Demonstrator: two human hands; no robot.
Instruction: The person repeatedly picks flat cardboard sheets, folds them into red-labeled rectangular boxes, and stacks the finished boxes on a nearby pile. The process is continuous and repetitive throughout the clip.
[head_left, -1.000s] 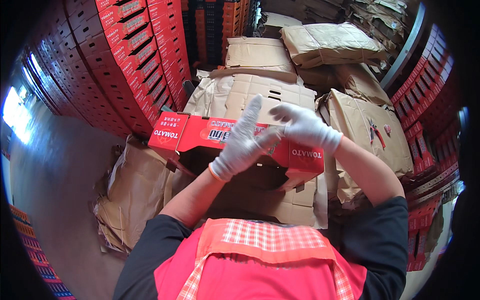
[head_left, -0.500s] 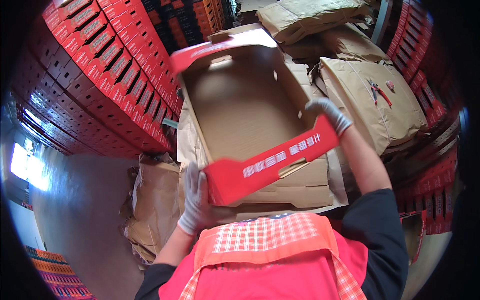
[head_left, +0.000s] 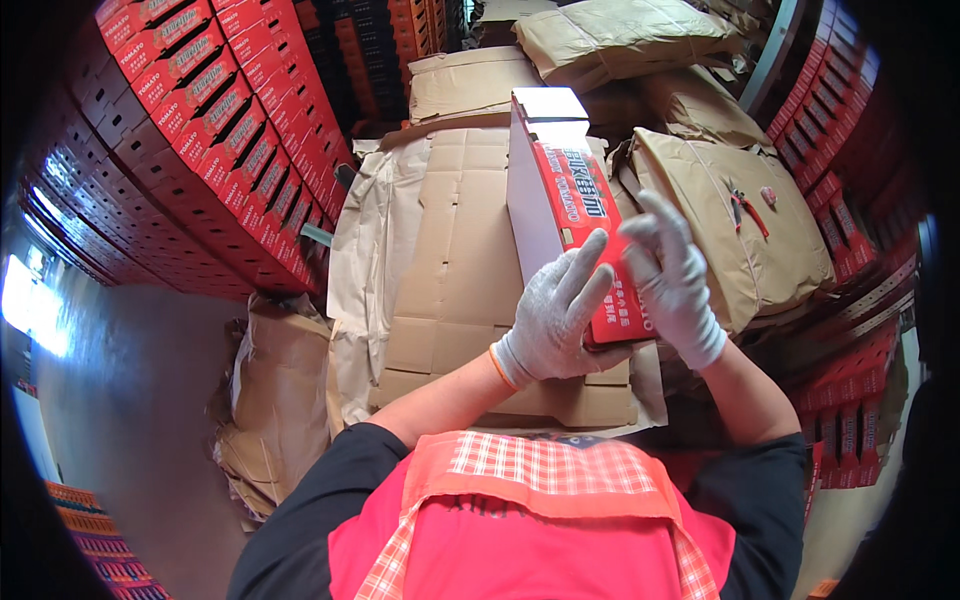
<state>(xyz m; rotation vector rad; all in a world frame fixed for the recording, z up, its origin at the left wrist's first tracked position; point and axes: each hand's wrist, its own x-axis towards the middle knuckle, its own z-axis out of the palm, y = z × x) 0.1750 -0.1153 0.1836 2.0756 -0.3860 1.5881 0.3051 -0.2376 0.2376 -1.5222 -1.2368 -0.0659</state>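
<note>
A red cardboard tray box (head_left: 573, 200) stands turned up on its long side over a stack of flat cardboard (head_left: 450, 260). Its printed red side faces up and its pale bottom faces left. My left hand (head_left: 560, 310), in a pale work glove, holds the box's near end, with its fingers along the left edge and part of its grip hidden. On the right of the box, my gloved right hand (head_left: 675, 275) has its fingers apart and raised by the red side. I cannot tell whether those fingers touch it.
Red-handled pliers (head_left: 748, 212) lie on a strapped brown-paper bundle (head_left: 720, 240) at the right. Tall stacks of red boxes (head_left: 200, 90) rise at the left, and more red boxes (head_left: 830, 90) line the right. Another paper-wrapped bundle (head_left: 275, 390) sits at the lower left.
The box has gone from lying open side up to standing on its long side, farther right. My left hand has moved right to its near end; my right hand has come off its corner.
</note>
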